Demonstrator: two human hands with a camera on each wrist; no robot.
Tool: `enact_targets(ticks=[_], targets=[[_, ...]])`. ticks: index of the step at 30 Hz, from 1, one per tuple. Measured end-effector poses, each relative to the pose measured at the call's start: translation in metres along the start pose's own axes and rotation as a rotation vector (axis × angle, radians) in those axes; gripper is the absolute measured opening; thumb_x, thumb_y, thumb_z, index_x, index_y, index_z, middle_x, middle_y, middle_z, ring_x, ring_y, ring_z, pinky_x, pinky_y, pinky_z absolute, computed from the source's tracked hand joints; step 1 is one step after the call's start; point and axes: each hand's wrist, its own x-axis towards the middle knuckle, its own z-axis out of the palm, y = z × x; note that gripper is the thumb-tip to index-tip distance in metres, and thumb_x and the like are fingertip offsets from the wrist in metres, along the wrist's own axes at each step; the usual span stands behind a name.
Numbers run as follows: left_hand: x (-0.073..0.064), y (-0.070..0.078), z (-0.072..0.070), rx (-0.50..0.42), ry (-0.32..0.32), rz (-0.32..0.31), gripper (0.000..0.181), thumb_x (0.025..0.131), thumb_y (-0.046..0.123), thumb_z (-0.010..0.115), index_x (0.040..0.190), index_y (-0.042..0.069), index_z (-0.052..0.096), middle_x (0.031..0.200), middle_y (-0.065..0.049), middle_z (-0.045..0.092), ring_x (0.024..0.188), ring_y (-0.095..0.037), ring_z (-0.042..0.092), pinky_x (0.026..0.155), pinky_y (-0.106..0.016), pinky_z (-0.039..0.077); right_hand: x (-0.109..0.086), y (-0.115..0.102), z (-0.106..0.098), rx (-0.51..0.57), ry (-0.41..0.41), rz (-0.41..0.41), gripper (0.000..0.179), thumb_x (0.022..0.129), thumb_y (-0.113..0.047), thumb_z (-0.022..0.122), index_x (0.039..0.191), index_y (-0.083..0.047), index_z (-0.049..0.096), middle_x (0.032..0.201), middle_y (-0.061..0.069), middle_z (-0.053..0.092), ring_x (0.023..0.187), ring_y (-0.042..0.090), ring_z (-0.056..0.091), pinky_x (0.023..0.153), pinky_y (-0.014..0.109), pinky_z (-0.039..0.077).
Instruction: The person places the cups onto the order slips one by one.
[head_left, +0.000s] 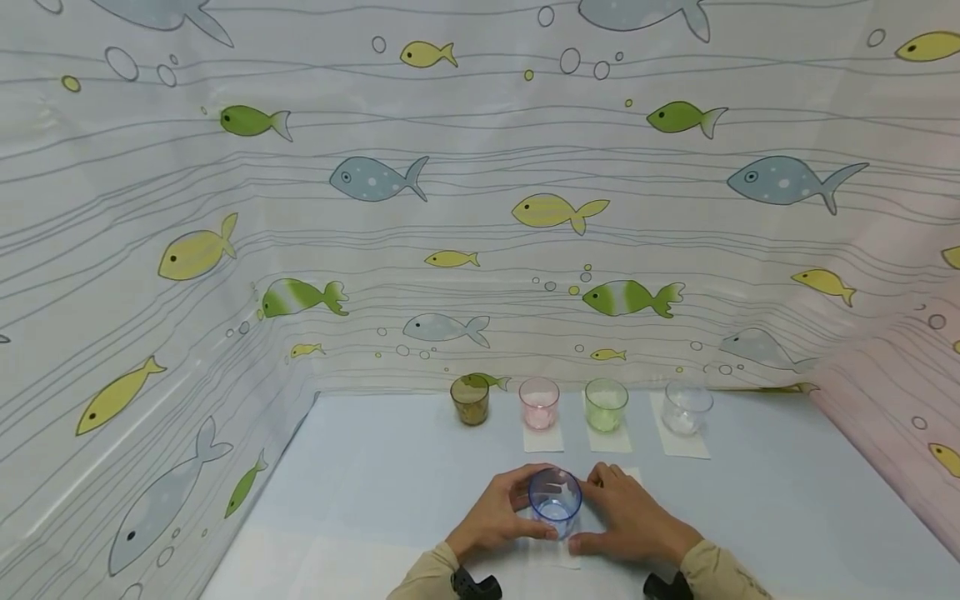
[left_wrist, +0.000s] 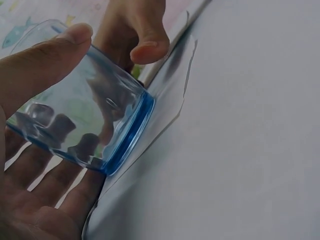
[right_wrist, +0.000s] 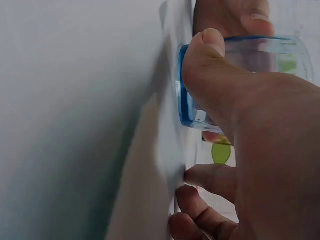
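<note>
A clear blue plastic cup stands upright near the front middle of the table. My left hand holds it from the left, thumb in front and fingers behind; the left wrist view shows the thumb across the cup. My right hand is at the cup's right side. In the right wrist view its fingers touch down by the white paper and its thumb overlaps the cup in sight. White paper lies under and in front of the cup; another white edge shows behind the right hand.
Along the back of the table stand a brown cup, a pink cup, a green cup and a colourless cup. White paper slips lie under the pink, green and colourless ones. A fish-print curtain surrounds the table.
</note>
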Motion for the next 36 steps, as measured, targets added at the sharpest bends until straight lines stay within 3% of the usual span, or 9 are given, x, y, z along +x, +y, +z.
enact_targets(ticks=[8, 14, 20, 24, 30, 33, 36], targets=[[0.0, 0.001, 0.0, 0.013, -0.014, 0.034, 0.082, 0.08, -0.004, 0.089, 0.152, 0.008, 0.053, 0.148, -0.019, 0.061, 0.136, -0.038, 0.062, 0.114, -0.03, 0.052, -0.002, 0.005, -0.015, 0.114, -0.074, 0.027, 0.094, 0.082, -0.071, 0.078, 0.153, -0.012, 0.058, 0.109, -0.01, 0.052, 0.095, 0.007, 0.047, 0.078, 0.026, 0.047], [-0.001, 0.0, 0.0, 0.023, -0.012, 0.018, 0.083, 0.08, -0.002, 0.09, 0.153, 0.012, 0.053, 0.149, -0.015, 0.062, 0.136, -0.028, 0.063, 0.115, -0.027, 0.05, -0.008, 0.02, -0.035, 0.186, -0.001, 0.0, 0.091, 0.081, -0.06, 0.086, 0.154, -0.013, 0.057, 0.114, -0.003, 0.061, 0.102, 0.014, 0.058, 0.082, 0.03, 0.052], [-0.001, -0.003, 0.0, 0.041, -0.005, 0.032, 0.081, 0.079, -0.002, 0.09, 0.151, 0.01, 0.054, 0.147, -0.016, 0.063, 0.134, -0.027, 0.064, 0.115, -0.027, 0.049, -0.03, 0.04, -0.057, 0.193, 0.029, 0.06, 0.095, 0.076, -0.057, 0.091, 0.154, -0.016, 0.057, 0.113, 0.0, 0.06, 0.098, 0.014, 0.054, 0.077, 0.029, 0.05], [0.0, -0.003, 0.001, 0.046, -0.003, 0.024, 0.08, 0.079, -0.002, 0.09, 0.15, 0.009, 0.055, 0.146, -0.017, 0.063, 0.134, -0.026, 0.064, 0.115, -0.026, 0.049, -0.048, 0.057, -0.052, 0.181, 0.009, 0.077, 0.097, 0.074, -0.059, 0.09, 0.154, -0.016, 0.058, 0.111, -0.002, 0.057, 0.092, 0.007, 0.048, 0.072, 0.024, 0.044], [0.0, -0.004, -0.001, 0.051, -0.02, 0.051, 0.081, 0.08, 0.0, 0.09, 0.152, 0.007, 0.053, 0.149, -0.02, 0.061, 0.136, -0.031, 0.062, 0.117, -0.028, 0.049, -0.063, 0.072, -0.037, 0.164, 0.018, 0.028, 0.097, 0.075, -0.059, 0.09, 0.154, -0.013, 0.057, 0.107, -0.006, 0.053, 0.091, 0.001, 0.042, 0.074, 0.021, 0.038], [-0.002, -0.001, -0.009, 0.071, -0.04, 0.082, 0.087, 0.081, 0.006, 0.092, 0.155, 0.004, 0.047, 0.154, -0.023, 0.055, 0.143, -0.032, 0.057, 0.12, -0.031, 0.045, -0.064, 0.072, -0.034, 0.175, 0.015, 0.021, 0.098, 0.077, -0.057, 0.09, 0.155, -0.011, 0.055, 0.108, -0.006, 0.051, 0.093, 0.001, 0.04, 0.075, 0.02, 0.036], [-0.004, 0.005, -0.027, 0.061, 0.0, 0.125, 0.091, 0.082, 0.011, 0.092, 0.157, -0.001, 0.042, 0.157, -0.029, 0.05, 0.146, -0.04, 0.052, 0.123, -0.044, 0.043, -0.064, 0.072, -0.033, 0.18, 0.008, 0.01, 0.098, 0.078, -0.057, 0.09, 0.155, -0.009, 0.054, 0.109, -0.005, 0.049, 0.095, 0.001, 0.039, 0.077, 0.02, 0.036]])
